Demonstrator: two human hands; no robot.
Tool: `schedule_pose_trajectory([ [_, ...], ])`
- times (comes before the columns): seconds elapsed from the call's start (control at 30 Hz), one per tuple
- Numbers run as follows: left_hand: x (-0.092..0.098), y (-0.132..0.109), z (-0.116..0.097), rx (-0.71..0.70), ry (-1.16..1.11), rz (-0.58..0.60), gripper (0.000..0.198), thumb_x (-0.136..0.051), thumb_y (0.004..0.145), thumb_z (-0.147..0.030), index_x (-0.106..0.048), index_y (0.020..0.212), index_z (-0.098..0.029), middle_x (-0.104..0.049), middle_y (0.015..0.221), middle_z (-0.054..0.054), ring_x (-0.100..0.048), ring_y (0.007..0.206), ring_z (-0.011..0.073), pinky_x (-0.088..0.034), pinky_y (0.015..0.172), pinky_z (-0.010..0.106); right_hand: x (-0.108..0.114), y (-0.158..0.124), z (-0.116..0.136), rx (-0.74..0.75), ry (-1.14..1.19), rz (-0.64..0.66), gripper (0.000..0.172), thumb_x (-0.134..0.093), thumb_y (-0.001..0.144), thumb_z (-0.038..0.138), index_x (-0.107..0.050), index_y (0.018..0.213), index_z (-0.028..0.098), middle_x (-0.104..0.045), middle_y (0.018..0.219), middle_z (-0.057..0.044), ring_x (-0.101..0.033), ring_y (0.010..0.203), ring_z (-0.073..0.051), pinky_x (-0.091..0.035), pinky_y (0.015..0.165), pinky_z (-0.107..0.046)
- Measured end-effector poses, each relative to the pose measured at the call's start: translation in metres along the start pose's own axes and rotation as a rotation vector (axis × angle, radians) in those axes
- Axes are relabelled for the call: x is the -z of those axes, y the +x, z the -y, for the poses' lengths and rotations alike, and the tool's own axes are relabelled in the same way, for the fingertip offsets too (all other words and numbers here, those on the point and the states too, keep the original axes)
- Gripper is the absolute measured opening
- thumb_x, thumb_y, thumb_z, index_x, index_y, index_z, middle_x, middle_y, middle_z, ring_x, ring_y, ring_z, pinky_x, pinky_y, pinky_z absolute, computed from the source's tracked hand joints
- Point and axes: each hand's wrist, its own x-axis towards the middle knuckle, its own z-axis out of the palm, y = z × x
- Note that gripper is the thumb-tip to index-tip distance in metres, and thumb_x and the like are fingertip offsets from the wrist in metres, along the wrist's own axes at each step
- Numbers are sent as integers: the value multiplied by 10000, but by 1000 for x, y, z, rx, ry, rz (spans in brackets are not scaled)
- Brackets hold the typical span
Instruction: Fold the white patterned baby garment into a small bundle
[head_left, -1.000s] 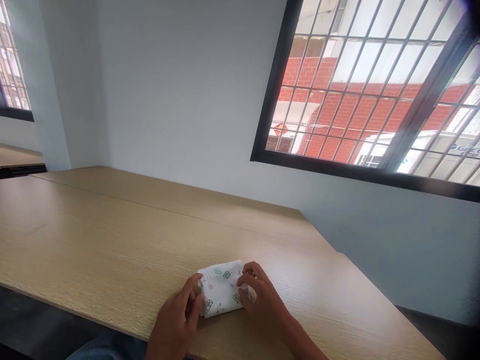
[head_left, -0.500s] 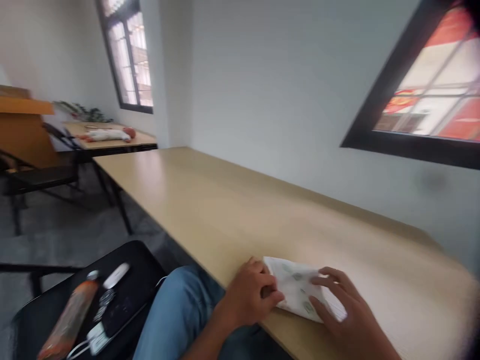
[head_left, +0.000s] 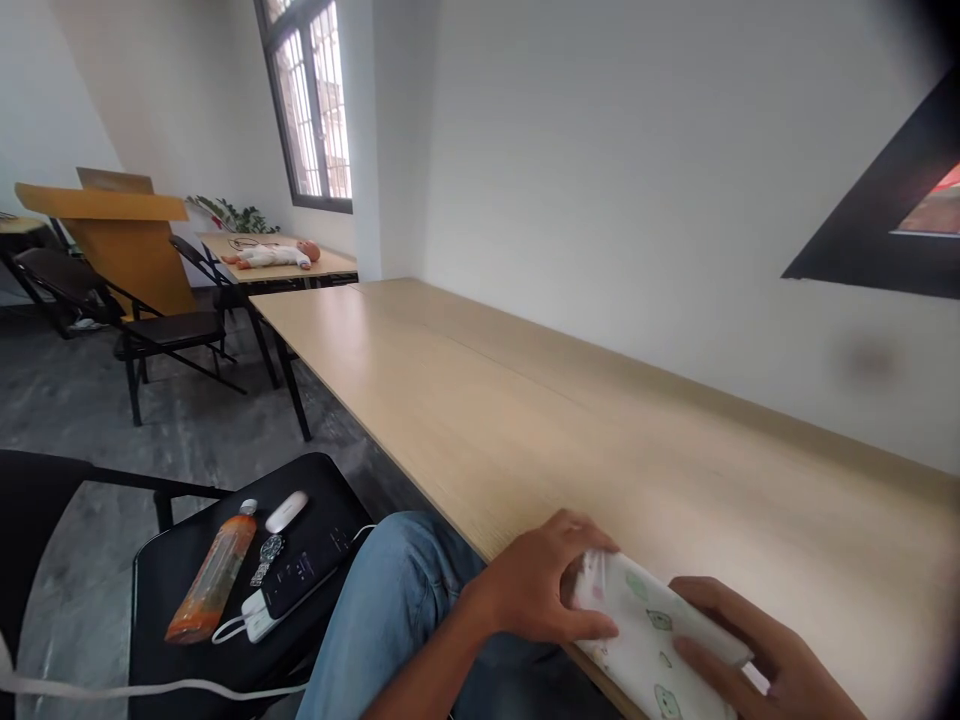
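Both hands hold the folded white cartoon-print cloth point(head_left: 652, 640) at the wooden table's point(head_left: 525, 420) near edge: left hand point(head_left: 544, 590) clasps its end, right hand point(head_left: 765, 665) presses flat on top; tidying the fold seems in hand.

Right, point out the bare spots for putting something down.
The wooden table is bare from the folded printed cloth under both hands to its far end. The black chair seat is crowded: orange bottle, watch, phone.

Looking like classroom or training room: long wooden tables point(head_left: 480, 400) lining white wall, folding chairs point(head_left: 161, 320), wooden lectern point(head_left: 120, 235), infant manikin point(head_left: 274, 255) lying on far table.
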Motion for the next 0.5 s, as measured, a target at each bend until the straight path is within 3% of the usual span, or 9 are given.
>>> schedule_pose_trajectory([
  [0.13, 0, -1, 0, -2, 21, 49, 509, -812, 697, -341, -638, 1156, -207, -654, 1069, 34, -621, 920, 196, -466, 821, 271, -1, -3, 23, -15, 137, 120, 311, -672, 851, 511, -626, 1061, 287, -613, 1132, -77, -638, 921, -241, -592, 655, -268],
  [0.2, 0, -1, -1, 18, 15, 45, 455, -809, 692, -350, -645, 1085, -192, -651, 1006, 25, -612, 864, 180, -452, 765, 253, -2, -3, 33, -23, 161, 122, 279, -671, 853, 505, -644, 1014, 278, -583, 1170, -83, -624, 946, -241, -582, 665, -267],
  [0.33, 1, -3, -5, 7, 87, 78, 380, -799, 694, -374, -627, 979, -191, -615, 911, 2, -573, 793, 156, -399, 690, 237, -2, -3, 49, -13, 120, 160, 254, -637, 885, 498, -637, 930, 248, -539, 1174, -91, -601, 857, -204, -513, 541, -229],
  [0.5, 0, -2, -6, -17, 113, 146, 376, -784, 713, -371, -587, 997, -222, -609, 931, -26, -571, 804, 139, -370, 671, 221, -1, -5, 54, 43, 75, 276, 286, -549, 953, 473, -591, 832, 217, -538, 1048, -69, -573, 784, -166, -446, 500, -215],
])
